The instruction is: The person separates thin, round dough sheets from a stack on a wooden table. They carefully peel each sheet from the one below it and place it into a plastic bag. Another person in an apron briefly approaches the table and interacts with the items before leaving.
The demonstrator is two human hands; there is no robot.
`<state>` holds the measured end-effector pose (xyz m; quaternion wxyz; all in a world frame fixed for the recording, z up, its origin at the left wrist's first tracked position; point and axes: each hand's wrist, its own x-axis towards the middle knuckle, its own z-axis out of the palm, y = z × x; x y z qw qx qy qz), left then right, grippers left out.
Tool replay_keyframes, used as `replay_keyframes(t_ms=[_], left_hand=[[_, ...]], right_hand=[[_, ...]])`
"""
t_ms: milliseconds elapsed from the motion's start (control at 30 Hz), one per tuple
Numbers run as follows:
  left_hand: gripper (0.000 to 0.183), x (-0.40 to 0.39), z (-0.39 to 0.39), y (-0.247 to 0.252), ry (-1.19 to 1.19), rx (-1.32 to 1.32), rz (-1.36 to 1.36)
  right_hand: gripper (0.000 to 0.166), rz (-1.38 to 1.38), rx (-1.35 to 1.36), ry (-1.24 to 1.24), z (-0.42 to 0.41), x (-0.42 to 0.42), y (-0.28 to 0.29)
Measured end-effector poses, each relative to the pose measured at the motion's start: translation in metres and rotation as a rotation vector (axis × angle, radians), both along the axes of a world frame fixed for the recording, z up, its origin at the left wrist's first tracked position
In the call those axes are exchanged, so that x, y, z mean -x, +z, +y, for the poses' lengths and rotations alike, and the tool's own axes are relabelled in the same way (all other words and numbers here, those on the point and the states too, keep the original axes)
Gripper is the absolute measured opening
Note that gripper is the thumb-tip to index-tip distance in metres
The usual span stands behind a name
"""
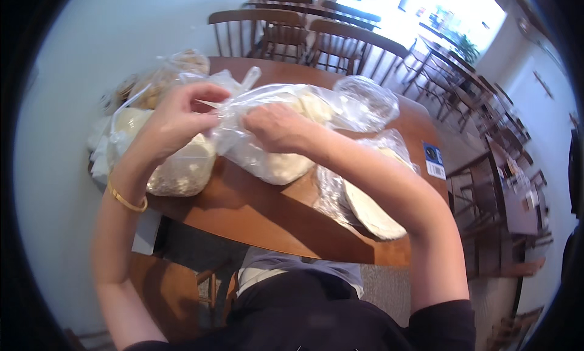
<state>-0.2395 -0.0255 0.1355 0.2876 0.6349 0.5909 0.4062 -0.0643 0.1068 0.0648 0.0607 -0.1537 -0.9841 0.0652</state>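
In the middle of the wooden table [255,214] lies a clear plastic bag [292,168] holding pale, flat food pieces that look like dough or flatbread. My left hand [182,118] is at the bag's left end, a thin strip of plastic between thumb and fingers. Curled over the top of the same bag, my right hand [278,127] grips its plastic; the fingertips are hidden. Beneath my left forearm sits another filled plastic bag [182,177] with pale contents. Under my right forearm, a pale flat round [372,209] sticks out of crinkled clear wrap [333,195].
Bags with brownish contents [189,63] stand against the wall at the back left. Crumpled clear plastic [369,100] lies at the back right. A blue and white printed card [433,159] is at the right edge. Wooden chairs [337,40] stand beyond; a seat [159,291] is at lower left.
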Motion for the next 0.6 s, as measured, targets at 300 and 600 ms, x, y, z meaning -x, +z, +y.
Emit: replay_keyframes(t_ms=[300, 600], left_hand=[[0.029, -0.117, -0.041, -0.027, -0.335, -0.114, 0.069], [0.032, -0.198, -0.005, -0.137, -0.365, -0.223, 0.307]], right_hand=[[0.015, 0.115, 0.294, -0.387, -0.022, -0.178, 0.027], [0.020, 0.492, 0.405, -0.676, -0.070, -0.217, -0.073]])
